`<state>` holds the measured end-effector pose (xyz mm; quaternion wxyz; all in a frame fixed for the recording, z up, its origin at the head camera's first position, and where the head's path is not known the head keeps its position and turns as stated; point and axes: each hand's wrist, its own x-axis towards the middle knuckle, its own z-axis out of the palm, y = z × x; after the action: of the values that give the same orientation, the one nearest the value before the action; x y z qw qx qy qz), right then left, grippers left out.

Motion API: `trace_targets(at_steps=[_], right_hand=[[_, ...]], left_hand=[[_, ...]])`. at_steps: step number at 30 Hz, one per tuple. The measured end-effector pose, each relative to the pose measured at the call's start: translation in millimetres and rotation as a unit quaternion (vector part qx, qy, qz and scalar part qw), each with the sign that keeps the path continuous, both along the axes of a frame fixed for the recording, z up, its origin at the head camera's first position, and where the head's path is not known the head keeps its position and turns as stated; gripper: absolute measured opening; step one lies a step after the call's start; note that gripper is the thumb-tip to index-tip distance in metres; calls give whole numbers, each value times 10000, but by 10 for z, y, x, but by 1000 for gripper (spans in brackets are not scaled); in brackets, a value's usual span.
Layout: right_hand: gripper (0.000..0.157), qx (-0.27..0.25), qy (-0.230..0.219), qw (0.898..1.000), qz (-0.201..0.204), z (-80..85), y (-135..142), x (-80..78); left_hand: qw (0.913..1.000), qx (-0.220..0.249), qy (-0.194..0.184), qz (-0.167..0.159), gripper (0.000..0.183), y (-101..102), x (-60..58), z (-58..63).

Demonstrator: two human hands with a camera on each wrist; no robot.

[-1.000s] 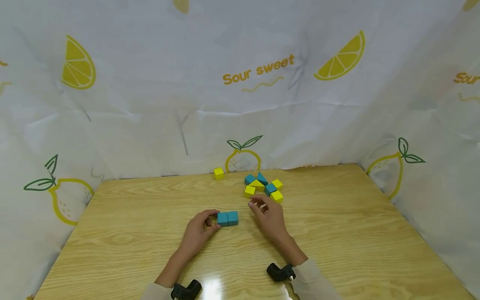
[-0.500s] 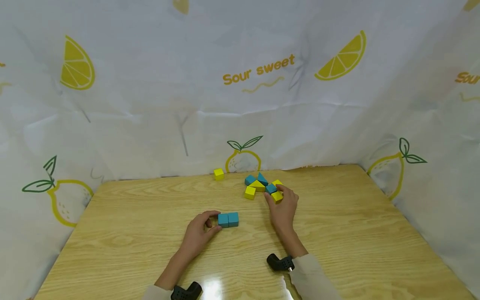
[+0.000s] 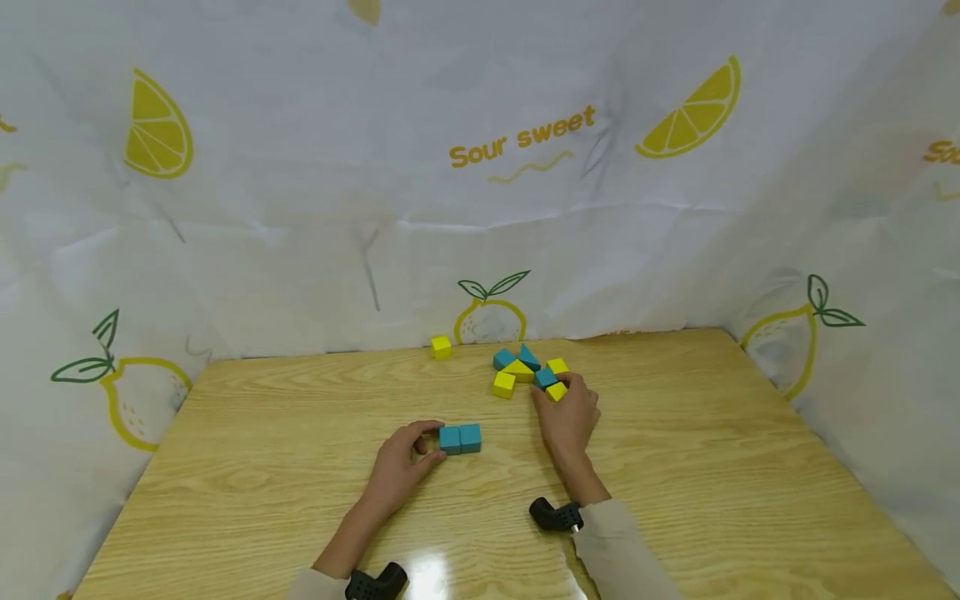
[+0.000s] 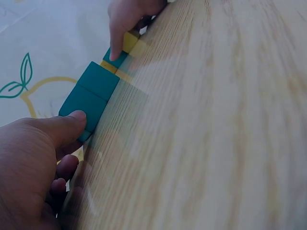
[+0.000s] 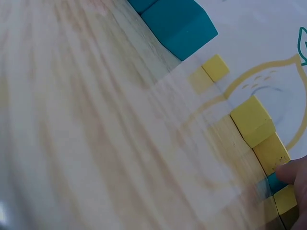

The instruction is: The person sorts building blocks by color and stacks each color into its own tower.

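Two blue cubes stand side by side on the table, a left cube (image 3: 449, 441) and a right cube (image 3: 470, 438). My left hand (image 3: 400, 462) pinches the left one; its thumb lies on the cube's face in the left wrist view. Farther back and to the right, my right hand (image 3: 568, 421) has thumb and index finger on either side of another blue cube (image 3: 544, 379). A yellow cube (image 3: 557, 392) sits just in front of that one, partly covered by the hand. In the right wrist view the thumb (image 5: 292, 171) touches the blue cube, which is mostly hidden.
Close by are a yellow triangle (image 3: 517, 372), a yellow cube (image 3: 504, 385), a blue triangle (image 3: 528, 358), a blue block (image 3: 503, 360) and another yellow cube (image 3: 557, 366). One more yellow cube (image 3: 441, 347) stands at the wooden table's (image 3: 300, 417) back edge, near the printed cloth (image 3: 300, 208).
My right hand has moved right and back to the block cluster, and its thumb and index finger have closed about a blue cube. The left hand stays at its cube.
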<state>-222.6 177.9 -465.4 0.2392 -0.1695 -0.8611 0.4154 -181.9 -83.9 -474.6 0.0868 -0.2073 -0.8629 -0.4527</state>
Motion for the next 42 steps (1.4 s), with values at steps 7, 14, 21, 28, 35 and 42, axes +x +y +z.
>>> trace_targets(at_steps=[7,14,21,28,35,42], right_hand=[[40,-22,101,9999,-79,-9,24,-12],[41,-425,272,9987,54,-4,34,10],[41,-1077,621,9918,302,11,42,51],[39,-1021,945,9890,507,45,7,61],[38,-824,1199,9872,651,108,-1,76],[37,-809,1281,9847,860,212,-23,141]], left_hand=[[10000,56,-9,-16,40,14,19,47],[10000,75,37,-19,40,15,31,51],[9996,45,250,-127,39,11,32,14],[9999,32,147,-85,40,10,39,10],[10000,57,42,-51,40,4,37,40],[10000,28,34,-51,40,-2,19,32]])
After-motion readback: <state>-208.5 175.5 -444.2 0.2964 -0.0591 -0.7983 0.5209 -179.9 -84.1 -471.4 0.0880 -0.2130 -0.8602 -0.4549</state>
